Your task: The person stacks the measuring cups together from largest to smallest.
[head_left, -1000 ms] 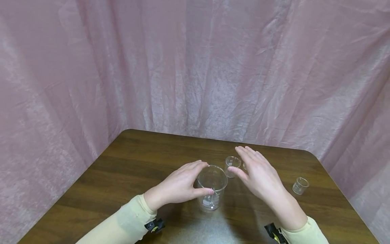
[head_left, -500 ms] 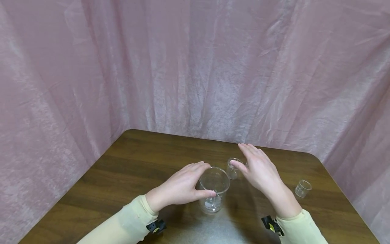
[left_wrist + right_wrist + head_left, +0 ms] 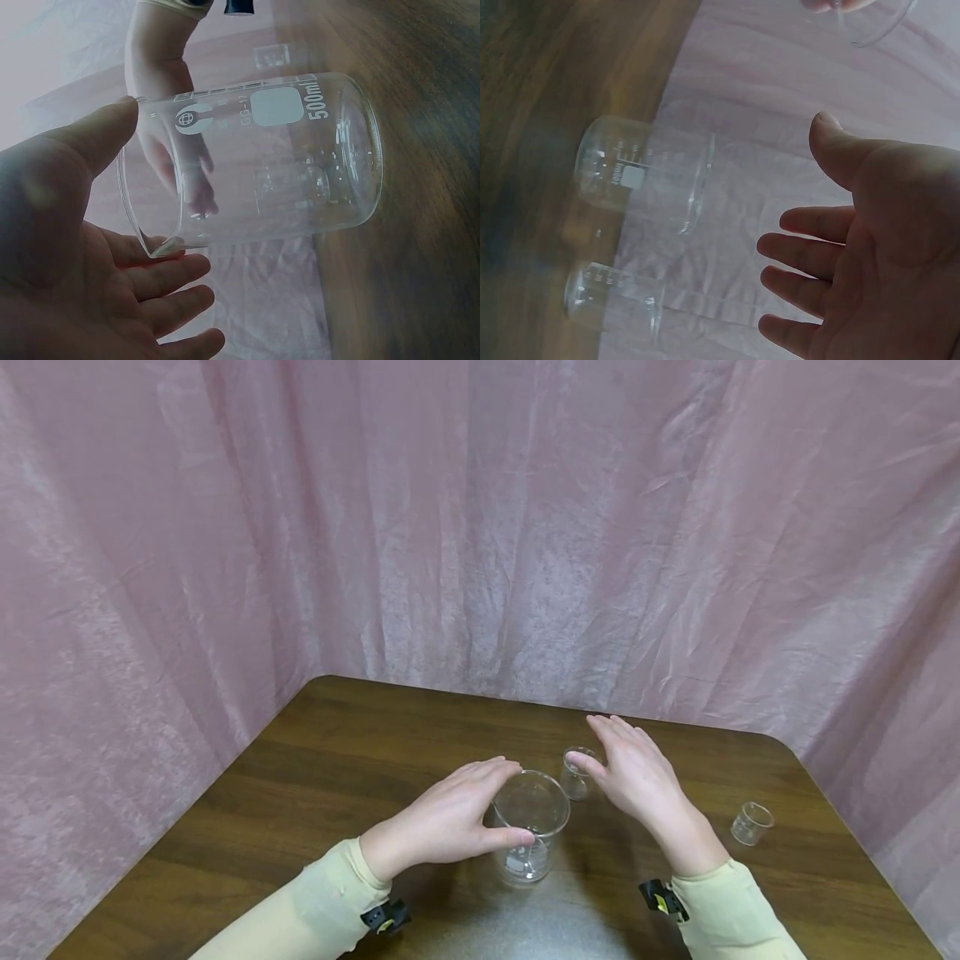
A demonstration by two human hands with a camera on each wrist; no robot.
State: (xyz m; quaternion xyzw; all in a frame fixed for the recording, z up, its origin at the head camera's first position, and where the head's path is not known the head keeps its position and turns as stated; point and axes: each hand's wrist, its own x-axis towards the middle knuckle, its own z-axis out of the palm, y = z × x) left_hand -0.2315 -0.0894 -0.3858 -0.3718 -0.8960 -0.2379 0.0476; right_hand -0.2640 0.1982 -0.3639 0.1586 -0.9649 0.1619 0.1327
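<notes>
Via remote feed I see 1 table (image 3: pixel 375 727) w/ 1 500ml beaker (image 3: pixel 525 862), L hand (image 3: pixel 442 818) fingers uncurled astride its rim, R hand (image 3: pixel 641 779) fingers spread, holding nil, nr 2 smaller beakers (image 3: pixel 634 177) (image 3: pixel 615 300), +1 small beaker (image 3: pixel 752 824) off R.

The left forearm (image 3: pixel 292 906) extends over the table (image 3: pixel 337 752) on a diagonal toward the far edge. The left hand (image 3: pixel 446 818) is turned palm inward, its four fingers nearly straight and slightly separated, thumb set wide of them. The right forearm (image 3: pixel 738 914) angles inward. The right hand (image 3: pixel 641 768) hangs above the table, nearer the far edge than its counterpart: fingers extended, slightly spread, thumb apart.
</notes>
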